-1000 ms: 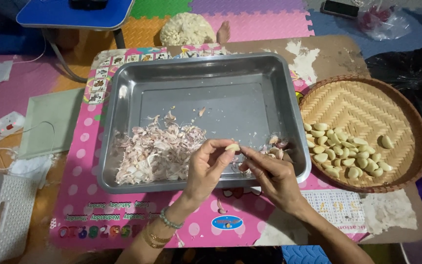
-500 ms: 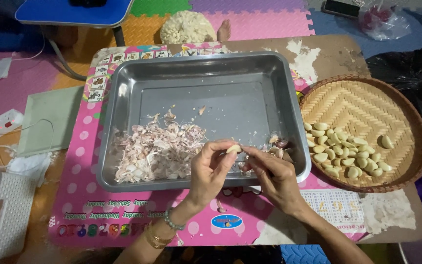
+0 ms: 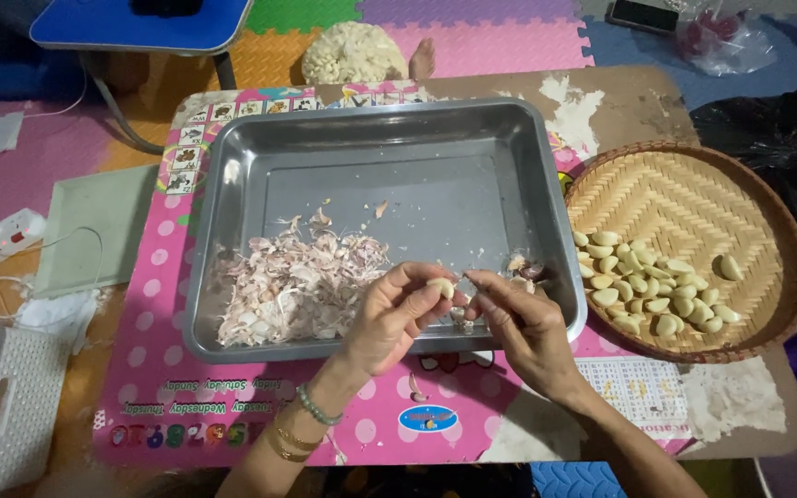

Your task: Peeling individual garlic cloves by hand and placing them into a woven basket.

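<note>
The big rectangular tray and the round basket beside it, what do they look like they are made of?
The tray looks like metal, probably stainless steel: grey, smooth, with a dull sheen and soft reflections on its walls. The round basket looks like woven bamboo or a similar plant strip: tan, matt, with a herringbone weave and a darker bound rim. It holds peeled garlic cloves.

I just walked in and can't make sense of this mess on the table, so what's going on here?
A person is peeling garlic over a metal tray. The left hand pinches a pale garlic clove at its fingertips, and the right hand picks at it from the other side. A heap of papery skins lies in the tray's near left part, with a few unpeeled cloves at its right edge. Peeled cloves sit piled in a round woven basket to the right.
</note>
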